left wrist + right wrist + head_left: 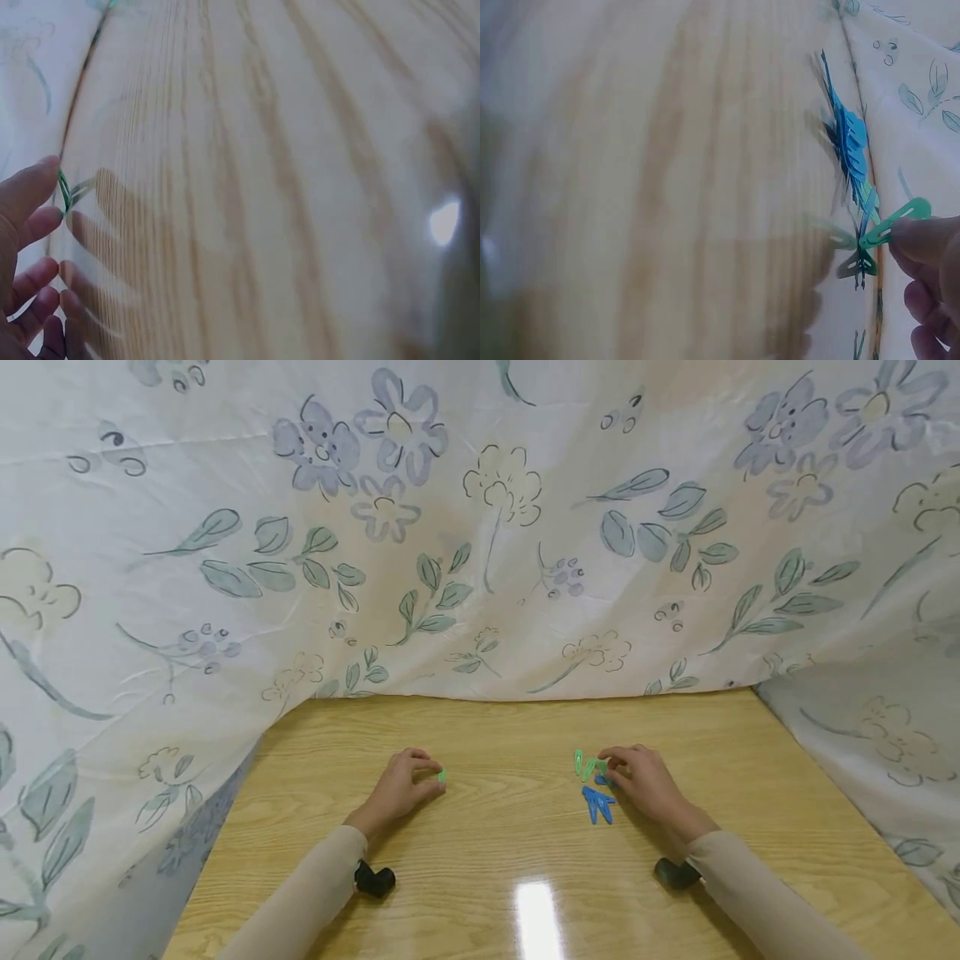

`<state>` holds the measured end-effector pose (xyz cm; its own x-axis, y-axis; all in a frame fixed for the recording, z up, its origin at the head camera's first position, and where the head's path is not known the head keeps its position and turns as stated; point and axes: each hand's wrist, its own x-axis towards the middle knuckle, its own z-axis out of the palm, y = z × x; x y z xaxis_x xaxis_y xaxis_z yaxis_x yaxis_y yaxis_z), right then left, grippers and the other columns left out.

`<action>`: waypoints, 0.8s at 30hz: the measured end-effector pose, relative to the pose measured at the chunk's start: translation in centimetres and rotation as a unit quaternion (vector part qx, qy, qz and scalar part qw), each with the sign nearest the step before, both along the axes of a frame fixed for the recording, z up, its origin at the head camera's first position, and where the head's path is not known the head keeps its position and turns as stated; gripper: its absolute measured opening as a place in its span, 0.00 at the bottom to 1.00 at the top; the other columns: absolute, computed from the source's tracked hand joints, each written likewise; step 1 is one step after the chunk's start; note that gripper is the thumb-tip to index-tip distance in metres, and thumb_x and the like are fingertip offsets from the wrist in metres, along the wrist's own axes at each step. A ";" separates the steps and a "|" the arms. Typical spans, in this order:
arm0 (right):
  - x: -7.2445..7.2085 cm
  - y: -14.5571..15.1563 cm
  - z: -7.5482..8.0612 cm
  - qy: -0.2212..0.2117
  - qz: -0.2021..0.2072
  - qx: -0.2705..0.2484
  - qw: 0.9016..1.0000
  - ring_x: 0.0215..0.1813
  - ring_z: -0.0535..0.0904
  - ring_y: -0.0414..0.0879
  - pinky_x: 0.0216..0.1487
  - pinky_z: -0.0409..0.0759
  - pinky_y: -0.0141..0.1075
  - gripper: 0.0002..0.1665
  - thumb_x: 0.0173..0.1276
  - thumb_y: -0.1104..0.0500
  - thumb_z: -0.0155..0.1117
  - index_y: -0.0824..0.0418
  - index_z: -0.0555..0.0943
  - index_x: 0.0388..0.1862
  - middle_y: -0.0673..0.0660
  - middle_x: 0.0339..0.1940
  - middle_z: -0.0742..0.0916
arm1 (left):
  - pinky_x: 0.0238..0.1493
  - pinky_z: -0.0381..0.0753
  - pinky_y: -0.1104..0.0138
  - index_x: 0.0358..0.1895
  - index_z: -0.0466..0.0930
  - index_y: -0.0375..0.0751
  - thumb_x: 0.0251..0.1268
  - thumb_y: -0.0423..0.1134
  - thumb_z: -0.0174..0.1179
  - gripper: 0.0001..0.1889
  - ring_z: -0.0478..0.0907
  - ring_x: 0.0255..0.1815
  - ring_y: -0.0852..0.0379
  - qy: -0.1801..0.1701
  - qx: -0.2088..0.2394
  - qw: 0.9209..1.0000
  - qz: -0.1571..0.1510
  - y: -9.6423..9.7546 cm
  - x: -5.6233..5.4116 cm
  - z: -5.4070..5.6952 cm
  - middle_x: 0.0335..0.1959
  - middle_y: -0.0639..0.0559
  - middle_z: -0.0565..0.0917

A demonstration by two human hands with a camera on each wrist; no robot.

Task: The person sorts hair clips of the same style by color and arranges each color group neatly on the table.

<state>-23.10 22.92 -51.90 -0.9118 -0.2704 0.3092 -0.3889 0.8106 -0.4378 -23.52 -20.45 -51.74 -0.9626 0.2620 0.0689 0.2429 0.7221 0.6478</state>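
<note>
Floral cloth (517, 618) borders the wood-grain table (502, 835) bearing blue clips (598, 798).

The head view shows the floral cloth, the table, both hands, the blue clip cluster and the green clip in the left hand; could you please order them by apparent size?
1. Floral cloth
2. Table
3. Left hand, right hand: too alike to rank
4. Blue clip cluster
5. Green clip

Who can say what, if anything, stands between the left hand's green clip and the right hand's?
Two green clips lie just short of the right hand; between them and the clip in the left hand, nothing visible stands.
</note>
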 end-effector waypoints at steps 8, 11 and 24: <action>-0.3 -0.3 1.3 -0.031 -0.006 -0.030 0.999 0.42 0.77 0.46 0.40 0.74 0.38 0.03 0.71 0.65 0.65 0.59 0.85 0.39 0.54 0.37 0.87 | 0.67 0.71 0.43 0.51 0.88 0.46 0.62 0.45 0.72 0.16 0.68 0.67 0.40 -0.004 0.002 1.000 0.000 0.0 -0.1 0.2 0.60 0.44 0.77; -0.3 -0.6 1.7 -0.037 -0.003 -0.038 0.999 0.39 0.76 0.44 0.40 0.74 0.36 0.03 0.73 0.64 0.64 0.59 0.83 0.41 0.52 0.35 0.86 | 0.67 0.71 0.44 0.51 0.88 0.46 0.62 0.45 0.73 0.16 0.68 0.67 0.40 -0.006 0.001 1.000 0.002 -0.1 -0.3 0.1 0.60 0.44 0.77; -0.7 -3.3 2.7 -0.060 0.045 -0.129 0.989 0.25 0.72 0.35 0.27 0.73 0.29 0.06 0.73 0.63 0.64 0.63 0.78 0.45 0.57 0.31 0.87 | 0.68 0.69 0.41 0.47 0.84 0.47 0.56 0.41 0.76 0.16 0.69 0.68 0.36 0.022 0.016 1.000 0.004 -0.2 -1.7 -0.3 0.62 0.39 0.76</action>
<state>-23.78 19.60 -49.17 -0.9218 -0.2782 0.2700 -0.3873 0.6302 -0.6729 -25.24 -20.62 -51.99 -0.9603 0.2516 0.1201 0.2666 0.7026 0.6597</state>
